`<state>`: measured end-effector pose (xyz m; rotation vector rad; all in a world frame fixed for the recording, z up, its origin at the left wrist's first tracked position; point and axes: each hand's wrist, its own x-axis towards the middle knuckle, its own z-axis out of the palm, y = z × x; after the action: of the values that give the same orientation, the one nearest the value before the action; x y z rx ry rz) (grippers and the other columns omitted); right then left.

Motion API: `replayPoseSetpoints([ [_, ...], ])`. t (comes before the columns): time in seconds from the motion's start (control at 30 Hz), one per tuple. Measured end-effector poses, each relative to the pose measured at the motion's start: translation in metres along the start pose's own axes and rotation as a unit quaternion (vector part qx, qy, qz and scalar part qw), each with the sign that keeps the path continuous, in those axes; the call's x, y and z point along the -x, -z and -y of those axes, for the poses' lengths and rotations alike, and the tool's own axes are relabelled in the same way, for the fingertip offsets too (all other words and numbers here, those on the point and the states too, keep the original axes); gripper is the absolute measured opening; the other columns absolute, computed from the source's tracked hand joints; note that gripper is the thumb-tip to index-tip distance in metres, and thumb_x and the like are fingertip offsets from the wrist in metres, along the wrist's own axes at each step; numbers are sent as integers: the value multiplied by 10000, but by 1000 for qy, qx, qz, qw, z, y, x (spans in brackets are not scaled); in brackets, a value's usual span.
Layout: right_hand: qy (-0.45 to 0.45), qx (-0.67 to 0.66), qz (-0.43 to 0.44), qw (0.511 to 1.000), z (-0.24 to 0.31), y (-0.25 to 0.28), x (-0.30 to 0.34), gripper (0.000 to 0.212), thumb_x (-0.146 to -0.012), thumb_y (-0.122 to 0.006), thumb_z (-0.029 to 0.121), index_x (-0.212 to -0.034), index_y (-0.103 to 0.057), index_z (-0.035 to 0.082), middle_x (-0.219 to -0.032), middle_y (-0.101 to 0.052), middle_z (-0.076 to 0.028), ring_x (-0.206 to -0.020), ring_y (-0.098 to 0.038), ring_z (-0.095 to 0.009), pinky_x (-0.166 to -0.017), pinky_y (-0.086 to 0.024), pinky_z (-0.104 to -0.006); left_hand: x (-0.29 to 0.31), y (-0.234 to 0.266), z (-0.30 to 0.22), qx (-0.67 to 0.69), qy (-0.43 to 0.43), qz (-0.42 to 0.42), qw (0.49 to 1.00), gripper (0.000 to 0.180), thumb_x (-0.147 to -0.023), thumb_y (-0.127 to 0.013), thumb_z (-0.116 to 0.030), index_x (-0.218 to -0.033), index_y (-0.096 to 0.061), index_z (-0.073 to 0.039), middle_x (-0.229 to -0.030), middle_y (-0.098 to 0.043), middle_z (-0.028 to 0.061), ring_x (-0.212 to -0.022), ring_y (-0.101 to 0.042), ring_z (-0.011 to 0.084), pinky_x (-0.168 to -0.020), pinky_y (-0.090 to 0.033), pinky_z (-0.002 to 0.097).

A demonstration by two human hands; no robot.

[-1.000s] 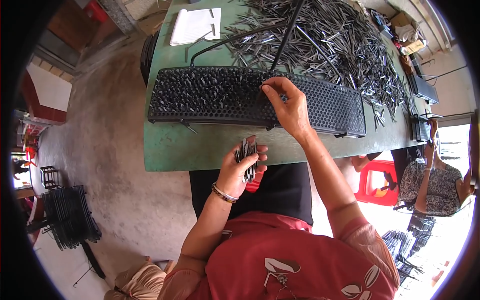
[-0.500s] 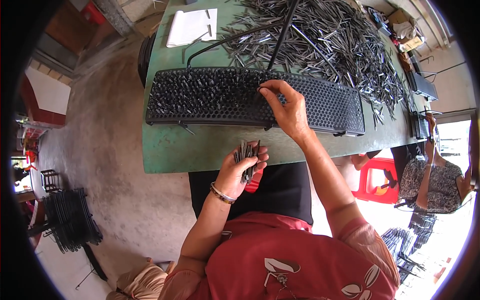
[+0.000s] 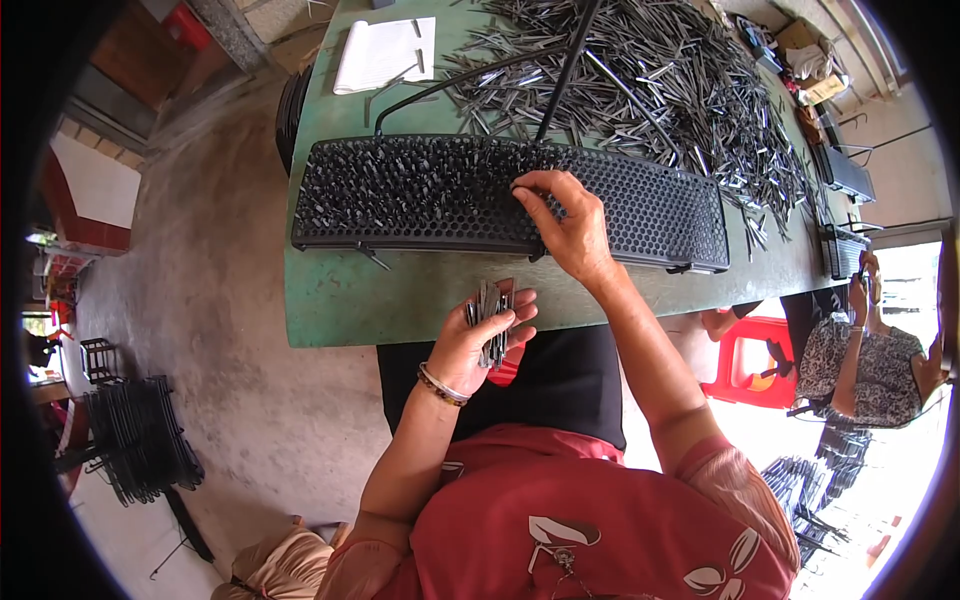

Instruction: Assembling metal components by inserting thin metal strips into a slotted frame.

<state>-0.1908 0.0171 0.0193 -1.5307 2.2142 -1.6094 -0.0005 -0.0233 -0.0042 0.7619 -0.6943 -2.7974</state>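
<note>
My left hand (image 3: pixel 477 338) is closed round a bundle of thin dark strips (image 3: pixel 490 312), held just off the table's front edge. Above the perforated black tray (image 3: pixel 640 215), my right hand (image 3: pixel 572 222) has thumb and forefinger pinched together at the tray's middle. Whatever sits between those fingertips is too small and dark to make out. Many short strips (image 3: pixel 385 185) stand upright in the holes of the tray's left half. Bare holes show across its right half.
Behind the tray, a large heap of dark strips (image 3: pixel 680 80) covers the green table (image 3: pixel 400 300). Black metal rods (image 3: pixel 565 75) rise from the tray's back. An open notebook (image 3: pixel 380 60) lies at the far left. Another person (image 3: pixel 865 365) sits at right, near a red stool (image 3: pixel 750 365).
My right hand has shifted slightly left and down over the tray, its fingertips still pinched. The left hand keeps its bundle, with barely any movement.
</note>
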Motion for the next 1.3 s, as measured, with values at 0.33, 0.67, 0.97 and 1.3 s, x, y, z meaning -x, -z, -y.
replayPoseSetpoints([
  [0.33,88,103,-28,990,4,-1,-1,137,-730,-702,42,-864,-676,43,-957,-644,-73,-868,-598,-242,-778,-448,-343,0,0,-1,-12,-3,-3,1000,301,-872,-543,6,-1168,-498,-17,-1140,-587,172,-1012,-604,245,-820,-540,380],
  [0.67,106,141,-6,984,-3,-1,3,139,-738,-708,90,-872,-689,58,-1024,-632,-65,-918,-584,-241,-831,-412,-357,1,-1,1,-23,-9,9,1000,339,-877,-547,-7,-1208,-473,-6,-1162,-579,184,-1034,-598,249,-831,-535,366],
  [0.97,-80,-24,104,991,32,20,22,161,-783,-711,116,-902,-688,9,-891,-650,-102,-816,-616,-197,-722,-489,-311,4,-11,-5,-57,-81,15,995,444,-880,-563,-29,-1284,-386,20,-1196,-544,190,-1042,-589,241,-845,-529,358],
  [1.3,-279,-227,218,907,39,28,38,189,-830,-679,141,-915,-678,-28,-905,-639,-86,-668,-594,-102,-597,-457,-219,7,-19,-3,-81,-93,31,992,450,-900,-531,-42,-1305,-348,23,-1163,-558,162,-1009,-608,245,-827,-540,359],
])
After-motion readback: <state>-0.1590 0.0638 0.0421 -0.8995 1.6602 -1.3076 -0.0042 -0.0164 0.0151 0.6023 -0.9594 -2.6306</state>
